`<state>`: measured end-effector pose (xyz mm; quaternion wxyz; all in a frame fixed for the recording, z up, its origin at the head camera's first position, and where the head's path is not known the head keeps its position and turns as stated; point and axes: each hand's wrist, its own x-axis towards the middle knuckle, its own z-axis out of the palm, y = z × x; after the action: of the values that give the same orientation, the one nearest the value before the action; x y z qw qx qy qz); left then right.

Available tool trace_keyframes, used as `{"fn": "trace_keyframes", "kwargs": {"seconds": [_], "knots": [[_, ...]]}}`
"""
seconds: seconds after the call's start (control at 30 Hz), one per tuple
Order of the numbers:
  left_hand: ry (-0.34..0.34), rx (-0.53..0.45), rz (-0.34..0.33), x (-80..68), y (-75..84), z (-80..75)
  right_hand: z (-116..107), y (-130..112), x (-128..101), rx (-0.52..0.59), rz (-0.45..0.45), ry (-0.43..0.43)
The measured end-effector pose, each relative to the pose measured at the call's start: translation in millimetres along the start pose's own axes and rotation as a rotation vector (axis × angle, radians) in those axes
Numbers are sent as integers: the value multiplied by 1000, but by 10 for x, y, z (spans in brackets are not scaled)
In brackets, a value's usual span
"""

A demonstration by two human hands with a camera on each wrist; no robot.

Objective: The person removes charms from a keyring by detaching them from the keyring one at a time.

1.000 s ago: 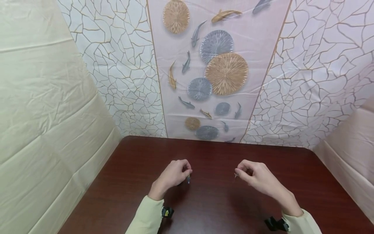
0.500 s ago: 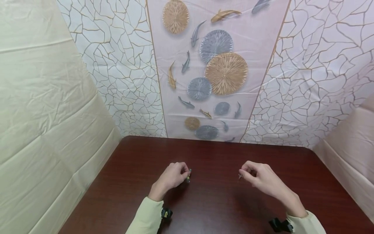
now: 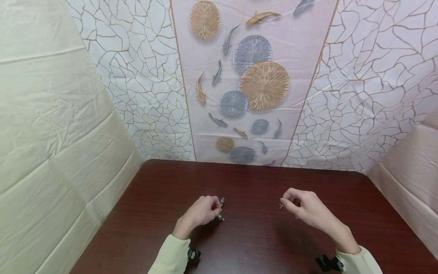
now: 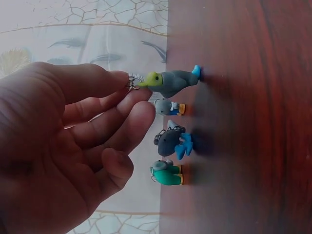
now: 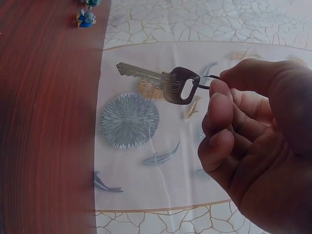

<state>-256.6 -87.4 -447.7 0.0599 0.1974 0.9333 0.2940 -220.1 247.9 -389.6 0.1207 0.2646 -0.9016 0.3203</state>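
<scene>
Head view shows the left hand [image 3: 202,211] and right hand [image 3: 302,207] well apart above a dark red-brown table [image 3: 246,182], both wrists in pale green sleeves.

The left wrist view shows the left hand's thumb and fingers [image 4: 134,114] curled together, pinching a small metal ring [image 4: 131,82] fixed to a grey figurine with a yellow-green head [image 4: 170,82]; its blue foot touches the table. Just beside it stand three more small figurines: a grey one with orange and blue [image 4: 168,107], a grey one with blue feet [image 4: 173,142], and a green one [image 4: 166,174].

The right wrist view shows the right hand's thumb and forefinger [image 5: 217,105] closed on a thin key ring [image 5: 204,83], from which a silver key [image 5: 161,82] hangs in the air above the table, touching nothing else.

Behind the table hangs a cloth printed with fish and round leaves [image 3: 246,76].
</scene>
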Motion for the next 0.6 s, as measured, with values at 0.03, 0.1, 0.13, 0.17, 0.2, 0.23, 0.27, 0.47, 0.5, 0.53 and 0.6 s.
{"fn": "trace_keyframes", "kwargs": {"seconds": [0.03,0.1,0.13,0.17,0.2,0.23,0.27,0.47,0.5,0.53,0.6], "knots": [[-1,-3,-2,-5,-4,3,1,-1,2,-1,0,1],[-1,-1,-2,-11,-13,7,3,-2,5,-3,3,0],[3,3,1,-13,-17,8,3,-1,6,-2,4,-2],[7,9,5,-15,-21,7,3,2,6,-2,6,-4],[11,15,8,-16,-25,6,3,6,7,-2,8,-7],[14,24,12,-19,-30,4,1,11,8,-3,11,-9],[17,30,15,-22,-34,1,-1,19,9,-4,15,-11],[3,16,-1,-53,-73,-23,-36,76,23,-15,49,-34],[-1,6,-7,-59,-81,-28,-45,84,27,-17,55,-40],[-3,0,-11,-66,-88,-35,-56,91,29,-16,60,-47],[-1,-7,-17,-73,-100,-50,-77,104,36,-16,67,-53]]}}
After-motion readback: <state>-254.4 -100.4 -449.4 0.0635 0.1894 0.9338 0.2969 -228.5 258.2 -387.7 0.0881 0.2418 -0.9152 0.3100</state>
